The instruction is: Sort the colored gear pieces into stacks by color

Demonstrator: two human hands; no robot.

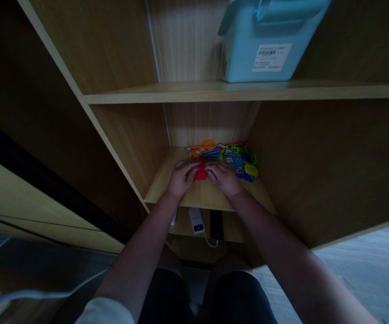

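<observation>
Both of my hands meet over the middle shelf (194, 196) around a small red toothed plastic piece (200, 173). My left hand (182, 176) grips its left side with bent fingers. From the right, the fingers of my right hand (224, 177) close on the same piece. Fingertips cover part of it, so its full shape is hidden. Just behind lies a heap of colourful plastic pieces: orange ones (203, 147) at the left, blue and grey ones (234, 159) in the middle, and a yellow toothed piece (251, 169) at the right.
A light blue bin (272, 40) with a white label stands on the upper shelf (167, 92). On the lower shelf are a white power bank (196, 220) with a cable and a dark flat object (216, 225). Wooden side panels (329, 171) flank the shelves.
</observation>
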